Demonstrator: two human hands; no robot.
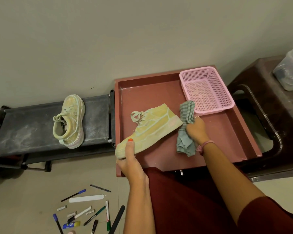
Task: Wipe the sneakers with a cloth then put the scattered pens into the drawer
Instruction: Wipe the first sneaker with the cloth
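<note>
While wiping: left hand (129, 159) grips one sneaker (148, 130) at its end, tilted above the drawer (227, 132), exposing its side.
Cloth: right hand (195, 128) bunches the cloth (186, 114) against the sneaker's far end.
Second sneaker (68, 121): on rack (24, 125), dusty.
Pens (85, 210): scattered on floor.

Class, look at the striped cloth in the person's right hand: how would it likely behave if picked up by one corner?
The striped cloth is probably floppy: it bunches and droops either side of the right hand. It likely weighs little, since a few fingers hold it. It seems unlikely to roll or slip, being soft and crumpled.
</note>
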